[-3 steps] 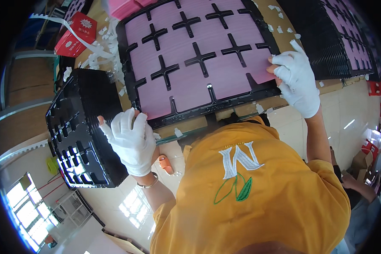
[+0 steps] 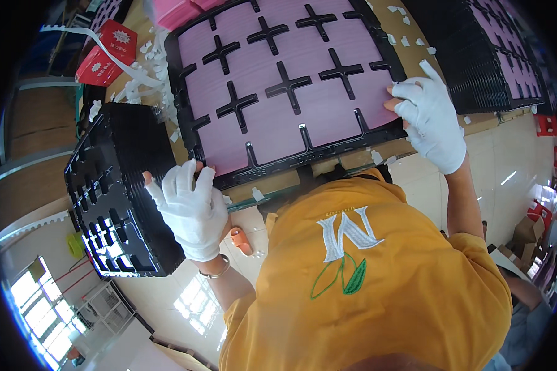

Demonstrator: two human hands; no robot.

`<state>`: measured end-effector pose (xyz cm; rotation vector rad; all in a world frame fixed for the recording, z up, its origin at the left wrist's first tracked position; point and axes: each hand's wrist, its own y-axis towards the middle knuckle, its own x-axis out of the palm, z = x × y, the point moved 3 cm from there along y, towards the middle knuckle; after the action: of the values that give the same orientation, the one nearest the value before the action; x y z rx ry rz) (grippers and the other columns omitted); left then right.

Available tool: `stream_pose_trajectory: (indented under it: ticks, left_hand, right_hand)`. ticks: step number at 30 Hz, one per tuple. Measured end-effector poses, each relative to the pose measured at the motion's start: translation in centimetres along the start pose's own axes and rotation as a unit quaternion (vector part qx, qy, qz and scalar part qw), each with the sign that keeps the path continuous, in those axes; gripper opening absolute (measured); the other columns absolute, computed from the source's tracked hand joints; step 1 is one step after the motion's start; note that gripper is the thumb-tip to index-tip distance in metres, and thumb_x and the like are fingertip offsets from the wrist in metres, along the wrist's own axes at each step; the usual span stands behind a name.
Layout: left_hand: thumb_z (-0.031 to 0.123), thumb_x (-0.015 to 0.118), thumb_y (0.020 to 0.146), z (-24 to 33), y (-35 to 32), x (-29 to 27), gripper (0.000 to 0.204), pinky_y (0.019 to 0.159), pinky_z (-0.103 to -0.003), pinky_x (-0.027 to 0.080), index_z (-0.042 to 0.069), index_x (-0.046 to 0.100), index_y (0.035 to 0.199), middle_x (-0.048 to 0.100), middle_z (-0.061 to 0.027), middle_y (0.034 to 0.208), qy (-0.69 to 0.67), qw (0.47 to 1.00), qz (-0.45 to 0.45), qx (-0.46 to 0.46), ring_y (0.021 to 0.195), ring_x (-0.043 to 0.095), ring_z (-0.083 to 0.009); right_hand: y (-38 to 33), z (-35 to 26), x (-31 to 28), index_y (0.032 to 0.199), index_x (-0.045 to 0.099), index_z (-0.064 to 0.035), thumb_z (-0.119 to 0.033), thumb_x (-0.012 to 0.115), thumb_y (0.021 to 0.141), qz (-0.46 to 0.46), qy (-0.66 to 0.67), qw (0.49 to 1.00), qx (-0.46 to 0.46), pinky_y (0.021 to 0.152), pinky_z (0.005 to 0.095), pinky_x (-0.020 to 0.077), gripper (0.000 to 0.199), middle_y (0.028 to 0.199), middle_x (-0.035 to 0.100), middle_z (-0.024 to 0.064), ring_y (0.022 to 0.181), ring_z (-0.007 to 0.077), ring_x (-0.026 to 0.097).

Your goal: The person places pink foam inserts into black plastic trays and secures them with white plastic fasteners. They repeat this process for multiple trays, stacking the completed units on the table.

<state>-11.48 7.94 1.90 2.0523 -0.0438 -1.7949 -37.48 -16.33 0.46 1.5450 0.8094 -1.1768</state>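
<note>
A black plastic tray [image 2: 291, 159] with raised cross-shaped ribs lies before me. Lilac foam sheeting [image 2: 260, 145] fills the spaces between the ribs. At its near left corner, my left hand [image 2: 195, 207], in a white glove with bare fingertips, is closed on the rim with fingertips close together. My right hand [image 2: 432, 123], gloved the same way, holds the right edge near the front corner. One of its fingers points up and away from the tray; the undersides of both grips are hidden.
Left of the tray stands a tall stack of black trays [image 2: 139, 142]; another stack [image 2: 458, 55] rises at the far right. A red box [image 2: 108, 52], white strips [image 2: 145, 77] and pink foam blocks [image 2: 173, 11] sit behind. White scraps litter the table. A person's arm [image 2: 526, 290] shows at right.
Near the right front corner, the lilac foam now lies flatter and a rib stands up clearly through it. My right hand has shifted slightly; my left stays at its corner.
</note>
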Motion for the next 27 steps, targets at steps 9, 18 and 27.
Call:
stream_pose_trajectory:
  ticks: [9, 18, 27]
  left_hand:
    - [0.047, 0.056, 0.084, -0.5, -2.6, -3.7, 0.044, 0.108, -0.055, 0.027, 0.004, 0.064, 0.087, 0.063, -0.0108, 0.101, -0.111, 0.993, -0.025, 0.033, 0.101, 0.057, -0.0333]
    - [0.067, 0.025, 0.093, 2.1, 1.6, 3.0, 0.078, 0.109, -0.058, 0.022, 0.003, 0.057, 0.125, 0.044, -0.0163, 0.142, 0.005, 0.998, -0.059, 0.032, 0.132, 0.034, -0.0446]
    - [0.062, 0.041, 0.089, 1.3, -1.3, 2.9, 0.068, 0.106, -0.061, 0.024, 0.004, 0.060, 0.121, 0.045, -0.0159, 0.140, 0.089, 0.988, -0.099, -0.074, 0.127, 0.036, -0.0483]
  right_hand:
    - [-2.4, -0.2, -3.9, 0.090, 0.065, -0.0094, -0.021, 0.071, 0.072, -0.077, 0.015, 0.997, 0.022, 0.109, 0.0555, 0.0300, 0.022, 0.114, 0.061, 0.0076, 0.113, 0.0307, 0.053]
    - [1.1, -2.4, 1.0, 0.114, 0.065, -0.0024, -0.068, 0.041, 0.083, -0.056, 0.001, 0.998, -0.016, 0.110, 0.0585, 0.0216, 0.076, 0.139, 0.048, 0.0153, 0.134, 0.0422, 0.033]
    - [-1.4, -1.7, 1.3, 0.124, 0.056, 0.0007, -0.060, 0.043, 0.090, -0.051, -0.079, 0.989, 0.109, 0.111, 0.0586, 0.0193, 0.071, 0.145, 0.042, 0.0161, 0.138, 0.0439, 0.028]
